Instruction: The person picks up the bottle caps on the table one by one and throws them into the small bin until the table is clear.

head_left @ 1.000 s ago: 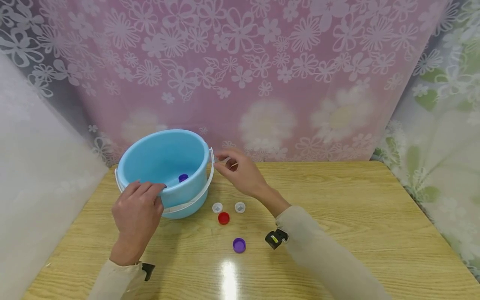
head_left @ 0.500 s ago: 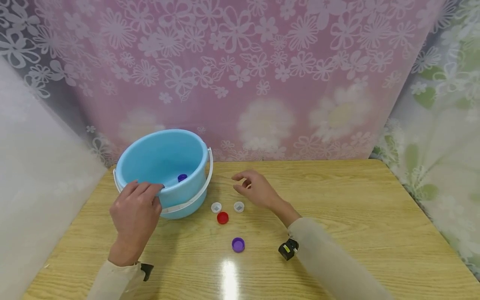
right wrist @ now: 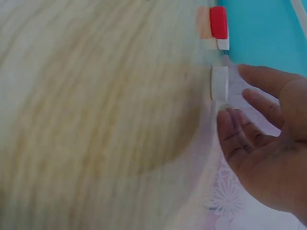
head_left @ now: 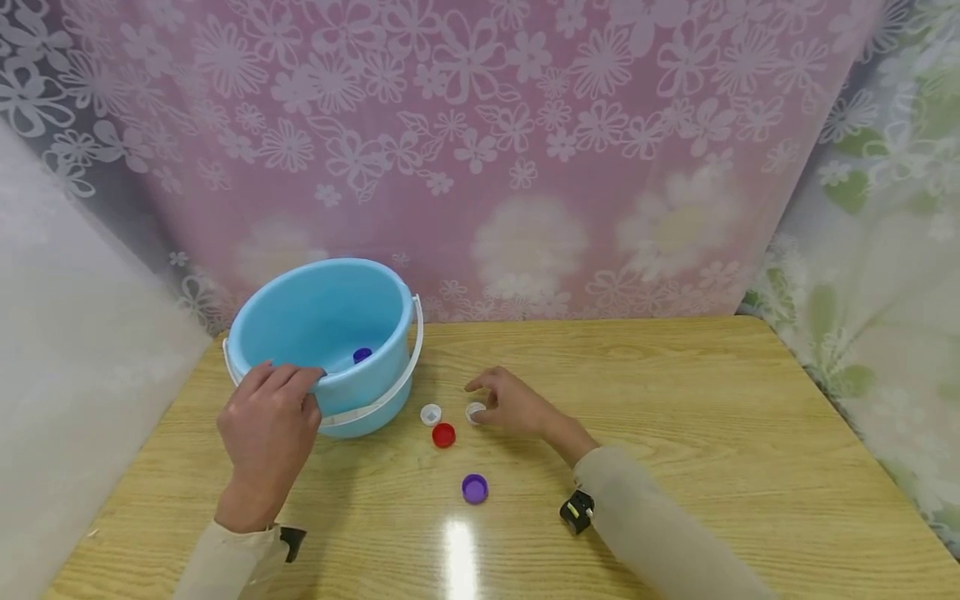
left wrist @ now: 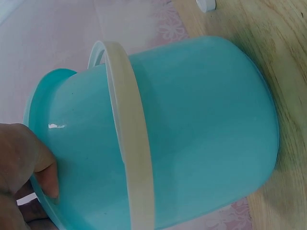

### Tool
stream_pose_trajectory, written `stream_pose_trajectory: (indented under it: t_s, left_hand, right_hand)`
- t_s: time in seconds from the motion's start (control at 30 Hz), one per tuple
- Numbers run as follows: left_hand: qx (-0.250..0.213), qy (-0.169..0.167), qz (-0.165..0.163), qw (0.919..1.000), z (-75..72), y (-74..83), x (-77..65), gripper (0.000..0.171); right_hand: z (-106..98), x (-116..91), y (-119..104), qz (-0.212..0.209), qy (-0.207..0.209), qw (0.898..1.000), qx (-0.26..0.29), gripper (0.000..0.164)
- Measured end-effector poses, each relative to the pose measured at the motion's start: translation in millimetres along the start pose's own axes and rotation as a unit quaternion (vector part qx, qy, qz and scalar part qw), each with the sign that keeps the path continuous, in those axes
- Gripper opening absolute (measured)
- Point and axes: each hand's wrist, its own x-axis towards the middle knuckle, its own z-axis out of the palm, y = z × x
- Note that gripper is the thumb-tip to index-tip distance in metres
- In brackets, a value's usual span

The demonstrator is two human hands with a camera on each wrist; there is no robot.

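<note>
My left hand grips the near rim of a light blue bucket, thumb outside as the left wrist view shows. A white bail handle hangs down across the bucket's side. My right hand is low over the table at a white bottle cap, thumb and fingers parted around it. In the right wrist view that white cap sits just off the fingertips. Left of it lie a second white cap and a red cap. A purple cap is closer to me.
Inside the bucket is another purple cap. The wood-grain table stretches off to the right, its back edge meeting a pink floral curtain. A pale covering borders the left side.
My right hand has come away from the bucket's right side, moving right and then down to the white cap. The left hand keeps its grip on the rim.
</note>
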Motion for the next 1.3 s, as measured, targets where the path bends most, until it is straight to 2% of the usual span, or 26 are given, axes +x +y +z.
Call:
stream_pose_trajectory:
  t_s: [0.23, 0.43, 0.63, 1.1, 1.3]
  left_hand:
    - [0.0, 0.008, 0.006, 1.0, 0.8, -0.5, -0.2, 0.034]
    - [0.0, 0.006, 0.004, 1.0, -0.2, -1.0, 0.0, 0.034]
    - [0.0, 0.009, 0.004, 1.0, -0.1, -0.6, -0.6, 0.033]
    - [-0.001, 0.002, 0.006, 1.0, -0.7, -1.6, 0.1, 0.033]
    - [0.001, 0.001, 0.003, 1.0, -0.8, -1.8, 0.6, 0.033]
  right_hand:
    - [6.9, -2.1, 1.8, 0.009, -0.015, 1.0, -0.026, 0.044]
    - [9.0, -1.8, 1.8, 0.009, -0.007, 0.999, -0.045, 0.038]
    - [9.8, -3.5, 0.9, 0.016, -0.001, 0.999, -0.038, 0.032]
    - [9.4, -4.1, -0.3, 0.013, 0.001, 0.999, -0.053, 0.032]
    - [4.3, -4.0, -0.7, 0.017, 0.032, 0.998, -0.048, 0.031]
